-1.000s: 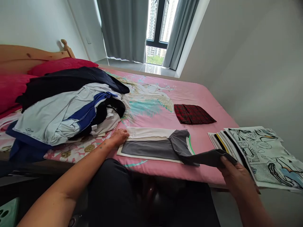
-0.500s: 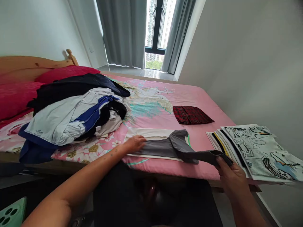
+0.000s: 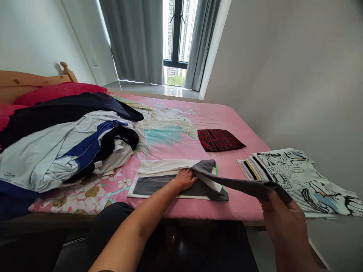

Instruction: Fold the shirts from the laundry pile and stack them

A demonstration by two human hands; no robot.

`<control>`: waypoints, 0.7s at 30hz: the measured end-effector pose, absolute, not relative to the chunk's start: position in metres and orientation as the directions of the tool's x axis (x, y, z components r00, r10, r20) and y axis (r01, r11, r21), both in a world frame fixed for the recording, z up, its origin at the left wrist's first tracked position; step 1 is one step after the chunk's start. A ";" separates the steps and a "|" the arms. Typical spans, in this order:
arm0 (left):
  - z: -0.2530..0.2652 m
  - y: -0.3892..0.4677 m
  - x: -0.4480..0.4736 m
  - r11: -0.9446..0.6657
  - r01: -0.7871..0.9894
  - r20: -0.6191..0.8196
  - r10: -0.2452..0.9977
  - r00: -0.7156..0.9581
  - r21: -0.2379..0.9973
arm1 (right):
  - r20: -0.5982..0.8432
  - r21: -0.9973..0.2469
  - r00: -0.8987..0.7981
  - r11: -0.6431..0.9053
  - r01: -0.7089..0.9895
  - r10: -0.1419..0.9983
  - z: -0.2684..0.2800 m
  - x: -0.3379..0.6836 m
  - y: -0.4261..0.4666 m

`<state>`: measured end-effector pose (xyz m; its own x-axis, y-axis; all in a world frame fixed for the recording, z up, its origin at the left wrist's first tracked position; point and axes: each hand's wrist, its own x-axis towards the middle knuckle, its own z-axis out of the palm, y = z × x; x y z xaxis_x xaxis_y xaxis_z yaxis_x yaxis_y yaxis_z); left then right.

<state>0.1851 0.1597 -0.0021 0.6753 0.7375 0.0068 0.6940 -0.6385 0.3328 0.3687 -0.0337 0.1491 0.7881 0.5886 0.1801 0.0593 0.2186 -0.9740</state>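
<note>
A grey-and-cream shirt [image 3: 155, 186] lies partly folded along the front edge of the bed, with a thin green trim at its right end. My left hand [image 3: 185, 180] rests flat on the middle of it, fingers stretched over the grey cloth. To the right, my right hand [image 3: 282, 213] is closed on the end of a grey sleeve [image 3: 238, 184], pulling it taut and raised off the bed. The sleeve's cuff opening shows just above my right thumb. Part of the shirt is hidden under my left hand and forearm.
A heap of loose clothes [image 3: 65, 139] covers the bed's left side beside red pillows [image 3: 59, 93]. Folded red plaid cloth [image 3: 219, 139] lies beyond the shirt. At the right corner is a stack of folded clothes [image 3: 300, 181], a printed white one on top. Pink bedding [image 3: 181, 117] lies underneath.
My left hand has slid right, from the shirt's left part to its middle. My right hand still grips the sleeve, now stretched tighter and lifted near the fold. The view has shifted right.
</note>
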 end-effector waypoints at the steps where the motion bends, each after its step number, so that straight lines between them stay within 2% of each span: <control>1: -0.002 0.165 0.183 -0.608 0.722 -0.012 0.762 0.647 0.330 | 0.176 -0.972 0.802 0.229 0.050 0.571 0.150 0.369 -0.034; 4: -0.002 0.179 0.168 -0.537 0.779 -0.061 0.810 0.584 0.324 | 0.129 -0.974 0.833 0.225 0.006 0.539 0.146 0.370 -0.038; 8: -0.005 0.188 0.137 -0.431 0.851 -0.128 0.866 0.484 0.301 | 0.068 -0.982 0.790 0.181 -0.056 0.609 0.132 0.372 -0.050; 12: -0.005 0.189 0.098 -0.272 0.928 -0.180 0.929 0.322 0.255 | 0.066 -0.994 0.686 0.107 -0.018 0.725 0.124 0.365 -0.064; 15: -0.002 0.188 0.062 -0.153 0.961 -0.182 0.963 0.197 0.230 | 0.121 -0.992 0.649 0.113 0.053 0.751 0.120 0.359 -0.074; 17: 0.002 0.187 0.038 -0.080 0.960 -0.153 0.980 0.124 0.268 | 0.155 -0.988 0.652 0.120 0.098 0.743 0.116 0.358 -0.078; 21: 0.013 0.184 0.001 -0.003 0.906 -0.055 0.998 0.029 0.423 | 0.114 -0.993 0.605 0.073 0.092 0.788 0.105 0.362 -0.083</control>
